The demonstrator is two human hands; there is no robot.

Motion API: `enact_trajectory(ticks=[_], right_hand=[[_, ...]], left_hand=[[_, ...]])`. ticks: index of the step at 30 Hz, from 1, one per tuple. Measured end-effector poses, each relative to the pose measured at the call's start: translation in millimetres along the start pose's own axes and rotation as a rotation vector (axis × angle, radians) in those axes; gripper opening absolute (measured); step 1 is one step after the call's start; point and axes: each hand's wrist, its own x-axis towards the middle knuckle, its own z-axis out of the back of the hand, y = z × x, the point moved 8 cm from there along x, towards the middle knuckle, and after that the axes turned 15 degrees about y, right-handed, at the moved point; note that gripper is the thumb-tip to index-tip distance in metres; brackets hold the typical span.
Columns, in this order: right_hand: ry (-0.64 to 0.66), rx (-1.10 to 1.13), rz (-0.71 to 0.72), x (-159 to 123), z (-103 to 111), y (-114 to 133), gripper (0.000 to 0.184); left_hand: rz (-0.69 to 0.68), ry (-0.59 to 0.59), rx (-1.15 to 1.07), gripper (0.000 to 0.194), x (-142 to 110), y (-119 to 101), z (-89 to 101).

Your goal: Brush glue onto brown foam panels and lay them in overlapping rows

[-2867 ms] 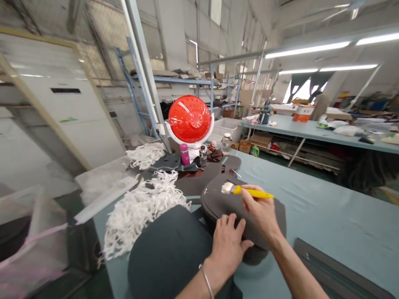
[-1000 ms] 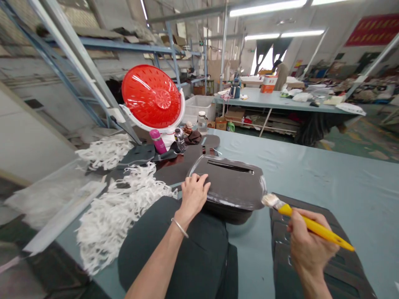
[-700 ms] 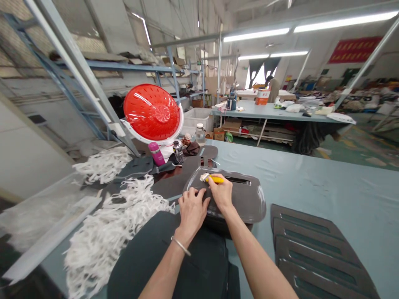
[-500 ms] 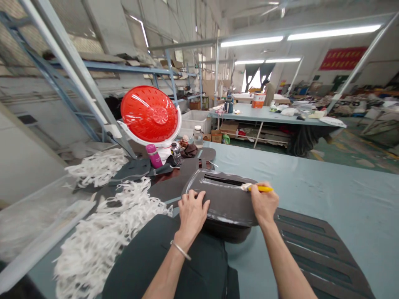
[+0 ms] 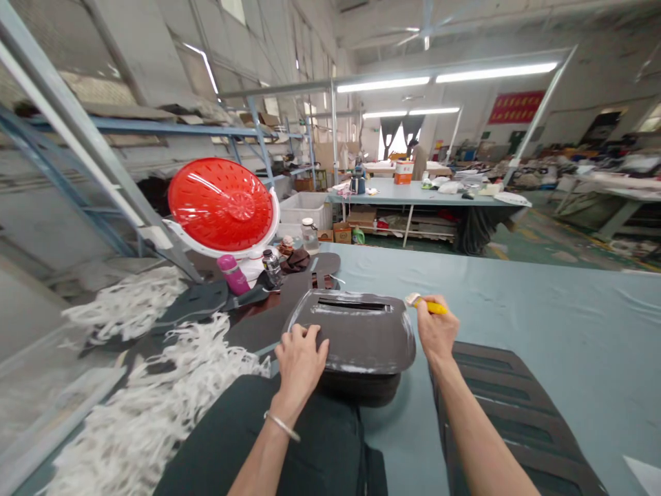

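Note:
In the head view a dark grey panel (image 5: 361, 339) with a long slot lies on top of a stack of like pieces, white glue smeared along its edges and round the slot. My left hand (image 5: 302, 355) rests on the panel's left side, fingers spread and pressing down. Closed round a yellow-handled brush (image 5: 431, 306), my right hand (image 5: 438, 331) is just off the panel's right edge. The brush's pale bristles point left, apart from the panel. Below my left forearm is dark green material (image 5: 227, 434).
A heap of white strips (image 5: 155, 406) covers the left. Behind it stand a pink bottle (image 5: 233, 274), a dark bottle (image 5: 272, 267), a glass jar (image 5: 310, 235) and a red basin-shaped lamp or basket (image 5: 222, 205). A slotted dark panel (image 5: 496, 386) lies right on the blue table (image 5: 558, 303).
My right hand has lifted the brush from beside the slot and moved it past the panel's right edge. The camera view has turned to the right. My left hand stays on the panel.

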Motion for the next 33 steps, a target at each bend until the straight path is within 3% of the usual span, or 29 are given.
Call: enact_trajectory(ticks=[2,6,10,12,16,19,22,25,28,31,33], right_hand=[[0.062,0.04,-0.028,-6,14,-18,0.036],[0.202,0.173,-0.045,-31,8,-26,0.039],[0.21,0.525,-0.02,-48,2,-18,0.039],[0.236,0.734,-0.041,-51,0,-19,0.038],[0.269,0.9,-0.126,-57,2,-33,0.035],[0.225,0.772,-0.091,-63,17,-37,0.033],[0.206,0.574,0.055,-70,27,-22,0.031],[0.348,0.5,0.186,-77,10,-6,0.029],[0.465,0.496,0.232,-78,-9,-3,0.025],[0.493,0.663,0.149,-68,-9,-16,0.027],[0.435,0.875,0.029,-60,8,-34,0.034]], left_hand=[[-0.056,0.031,-0.081,0.023,5,-20,-5.0],[-0.291,0.204,-0.468,0.022,18,-95,-29.1],[-0.264,0.242,-0.661,0.047,34,-152,-44.2],[-0.207,0.224,-0.663,0.049,41,-163,-46.9],[-0.229,0.248,-0.784,0.027,45,-170,-50.4],[-0.264,0.284,-1.034,0.026,42,-166,-54.1],[-0.252,0.301,-1.144,0.028,38,-161,-52.3],[-0.224,0.267,-1.19,0.031,29,-158,-31.2],[-0.26,0.269,-1.371,0.032,5,-160,11.0],[-0.32,0.348,-1.574,0.032,-34,-172,57.3],[-0.329,0.332,-1.648,0.03,-59,-178,81.0]])
